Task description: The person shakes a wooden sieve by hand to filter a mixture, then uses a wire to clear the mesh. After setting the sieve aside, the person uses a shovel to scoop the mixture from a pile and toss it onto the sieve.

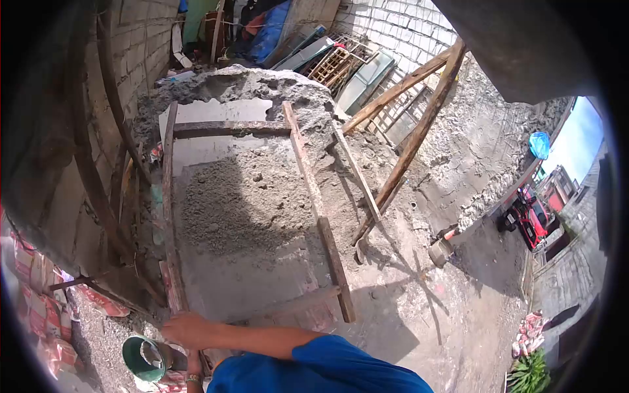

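Note:
A rectangular frame of rough wooden beams lies before me, with a mound of grey, crumbly sand or mortar mix (249, 196) inside it. My right hand (187, 329) reaches across to the near end of the left wooden beam (171, 216), its fingers closed there; the grip itself is partly hidden. Just below it, my left hand (194, 362) shows only in part, close to the same beam end, with a bracelet (194, 378) at the wrist. Its fingers are hidden. Beside both hands stands a green bucket (144, 358) with greyish residue inside.
Long wooden poles (419, 137) lean at the right of the frame. A metal pail (441, 251) stands farther right. Printed sacks (46, 308) lie at left by a block wall. Old panels and metal grilles (341, 65) are stacked at the back. A red vehicle (529, 219) is far right.

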A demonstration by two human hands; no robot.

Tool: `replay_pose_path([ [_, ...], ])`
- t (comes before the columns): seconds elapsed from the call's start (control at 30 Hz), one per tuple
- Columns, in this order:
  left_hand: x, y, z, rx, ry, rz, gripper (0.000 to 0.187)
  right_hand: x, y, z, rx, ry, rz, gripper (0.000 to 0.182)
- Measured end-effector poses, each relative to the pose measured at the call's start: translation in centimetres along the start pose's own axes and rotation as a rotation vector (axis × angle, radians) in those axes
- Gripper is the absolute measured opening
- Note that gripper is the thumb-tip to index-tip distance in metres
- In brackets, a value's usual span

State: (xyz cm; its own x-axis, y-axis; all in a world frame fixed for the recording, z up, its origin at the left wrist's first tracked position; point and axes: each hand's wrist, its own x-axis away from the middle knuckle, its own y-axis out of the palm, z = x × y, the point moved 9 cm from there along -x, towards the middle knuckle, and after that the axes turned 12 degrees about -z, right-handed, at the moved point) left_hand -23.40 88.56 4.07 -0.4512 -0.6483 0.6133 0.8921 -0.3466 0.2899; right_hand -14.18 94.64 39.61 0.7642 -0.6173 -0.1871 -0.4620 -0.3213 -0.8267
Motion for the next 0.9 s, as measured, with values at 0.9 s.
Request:
replay_pose_path([
  [0.9, 0.8, 17.2, 4.2, -0.041, -0.145, 0.006, 0.07, 80.7, 11.1, 19.0, -0.13, 1.678, 0.988, 0.025],
])
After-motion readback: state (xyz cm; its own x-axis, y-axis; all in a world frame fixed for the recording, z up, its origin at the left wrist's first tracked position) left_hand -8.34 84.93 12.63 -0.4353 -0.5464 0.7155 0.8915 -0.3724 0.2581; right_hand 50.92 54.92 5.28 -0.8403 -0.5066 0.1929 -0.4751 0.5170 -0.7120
